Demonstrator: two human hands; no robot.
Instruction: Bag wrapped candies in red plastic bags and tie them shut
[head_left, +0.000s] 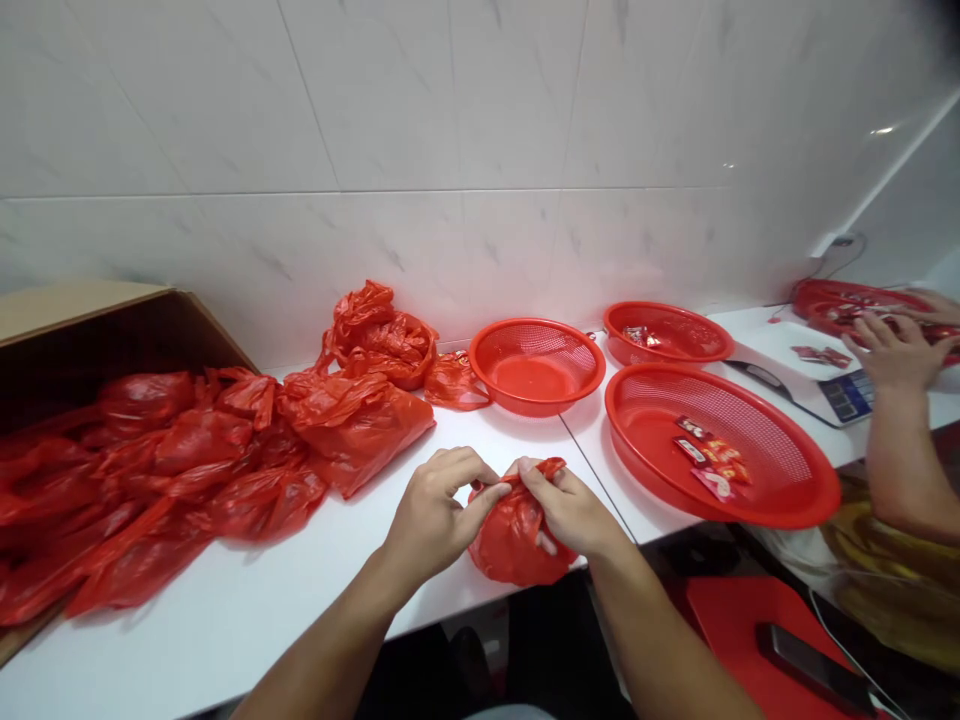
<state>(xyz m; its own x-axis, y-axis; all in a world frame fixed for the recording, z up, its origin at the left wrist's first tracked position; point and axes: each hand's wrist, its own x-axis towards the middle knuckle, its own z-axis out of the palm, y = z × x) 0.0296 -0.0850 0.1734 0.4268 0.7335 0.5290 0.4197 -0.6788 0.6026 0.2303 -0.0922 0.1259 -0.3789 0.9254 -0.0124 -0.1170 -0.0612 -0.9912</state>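
Note:
A filled red plastic bag (517, 550) rests at the front edge of the white table. My left hand (442, 505) pinches the gathered top of the bag from the left. From the right, my right hand (562, 505) grips the bag's neck, with a short twist of red plastic sticking out above its fingers. The bag's contents are hidden. Just beyond my hands stands a red mesh basket (536, 370), and a larger red basket (720, 440) holding several small wrapped packets (711, 458) is to their right.
Several red bags (202, 445) spill from a cardboard box (90, 320) at left. More red bags (375, 340) lie near the wall. Another basket (667, 330) stands behind. At right, a co-worker's hands (896, 350) are over a basket beside a scale (810, 365). A phone (814, 665) lies below.

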